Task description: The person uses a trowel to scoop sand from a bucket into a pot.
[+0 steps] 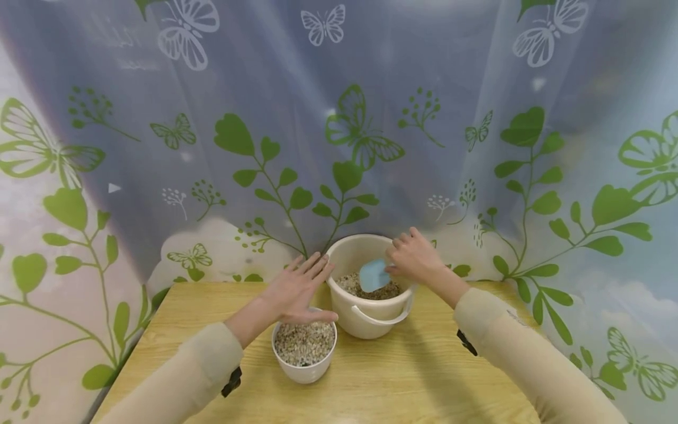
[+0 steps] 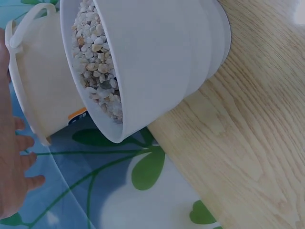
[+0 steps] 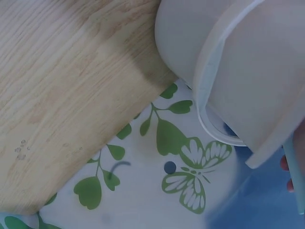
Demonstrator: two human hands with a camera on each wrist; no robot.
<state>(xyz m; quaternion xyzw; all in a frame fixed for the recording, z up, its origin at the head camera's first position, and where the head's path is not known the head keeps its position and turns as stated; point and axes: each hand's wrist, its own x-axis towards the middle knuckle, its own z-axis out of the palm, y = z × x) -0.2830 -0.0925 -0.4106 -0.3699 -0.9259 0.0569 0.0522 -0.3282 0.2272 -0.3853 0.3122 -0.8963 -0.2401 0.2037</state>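
Note:
My right hand [image 1: 415, 257] grips a light blue scoop [image 1: 374, 275] over the mouth of a cream bucket [image 1: 365, 321]. The scoop's blade hangs inside the bucket, close above the gravel [image 1: 349, 284] there. In the right wrist view the scoop's handle [image 3: 295, 183] shows at the right edge with fingertips beside it. My left hand [image 1: 296, 291] is spread with straight fingers above a white pot [image 1: 304, 374], its fingertips by the bucket's rim. Small pale stones [image 2: 96, 67] fill the pot nearly to its rim. Nothing is in the left hand.
Pot and bucket stand side by side on a wooden table [image 1: 212, 353], the bucket farther back. The bucket's handle [image 1: 382, 322] hangs down its front. Behind the table's back edge hangs a curtain [image 1: 286, 176] printed with butterflies and leaves.

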